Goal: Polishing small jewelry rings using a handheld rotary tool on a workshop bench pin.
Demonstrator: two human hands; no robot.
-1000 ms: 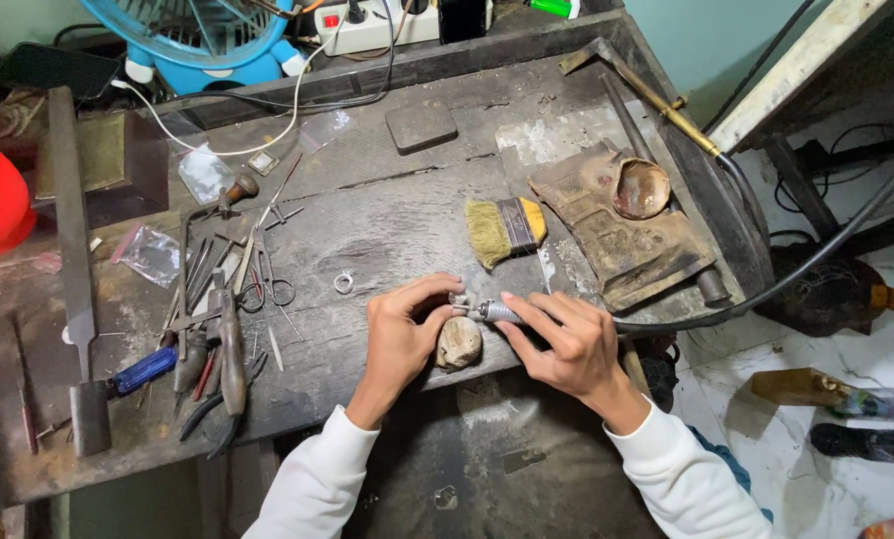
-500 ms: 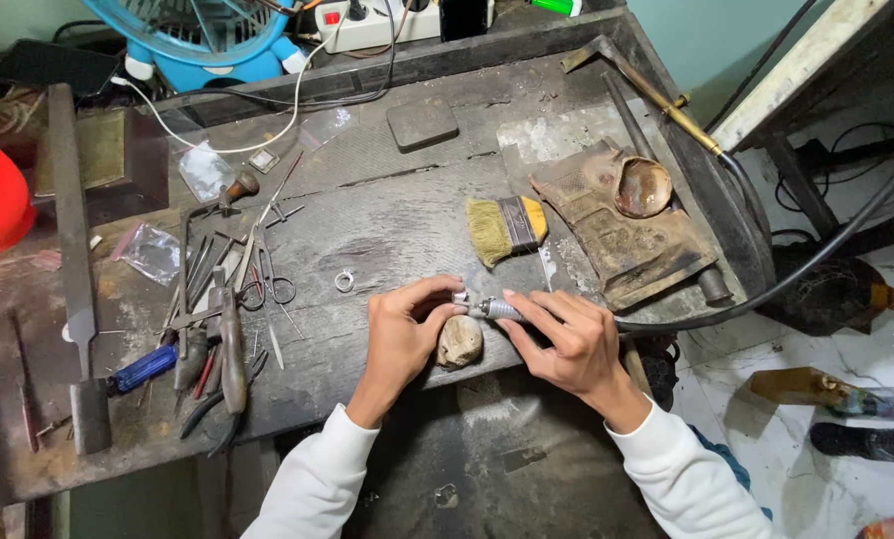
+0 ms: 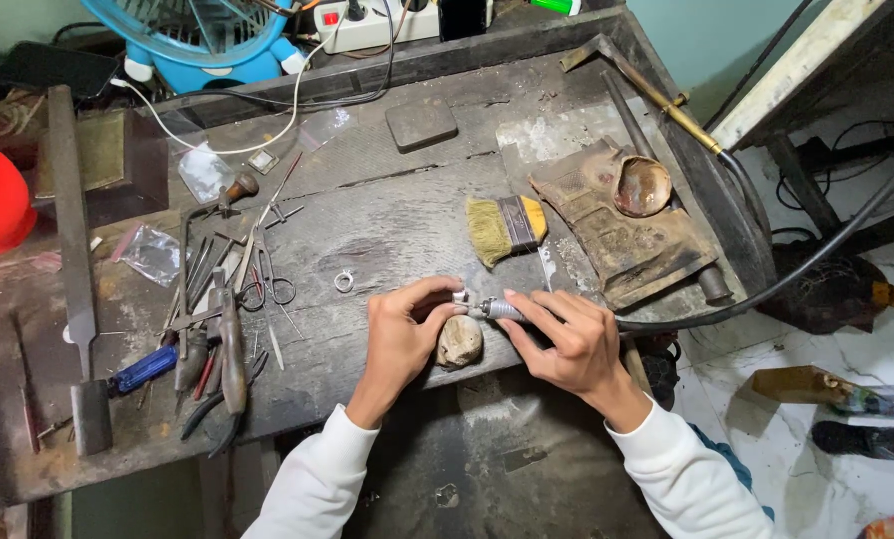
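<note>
Handpiece of the rotary tool sits pinched in my right hand above the bench pin at the tabletop edge, my left hand pinching a tiny piece that could slip or fly if the tip grabs.

Two bare hands, long white ribbed-cuff sleeves
</note>
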